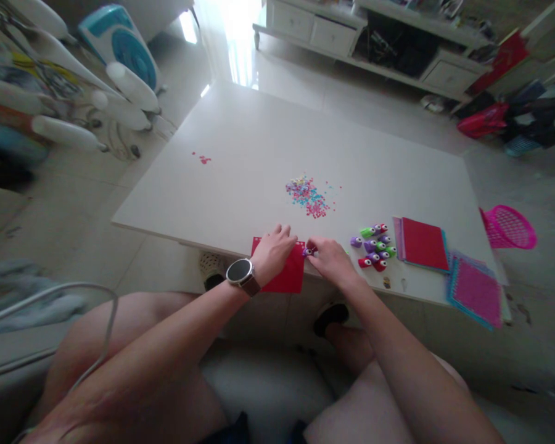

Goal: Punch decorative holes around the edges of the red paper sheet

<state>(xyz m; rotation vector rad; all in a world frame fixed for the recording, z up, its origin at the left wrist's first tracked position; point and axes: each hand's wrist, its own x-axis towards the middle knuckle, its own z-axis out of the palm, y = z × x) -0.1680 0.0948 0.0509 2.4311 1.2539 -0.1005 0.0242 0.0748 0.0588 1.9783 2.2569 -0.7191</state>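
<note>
A red sheet (287, 276) lies at the table's near edge and overhangs it, with a row of small pale dots or holes along its top. My left hand (272, 251) rests on the sheet, palm down, fingers stretched out. At the sheet's top right corner, my right hand (329, 259) pinches a small purple craft punch (308, 251) with a white eye-like disc. My fingers partly cover the punch. Beyond the hands is a pile of tiny coloured paper bits (309, 197). Several similar punches (374, 246) in purple, green and red stand to the right.
Red bits (204, 160) lie at the table's (259, 129) far left. Stacked coloured sheets (425, 243) and pink and blue sheets (476, 288) are at the right end. A pink basket (509, 227) stands past that end. Small metallic pieces (386, 282) lie near the front edge.
</note>
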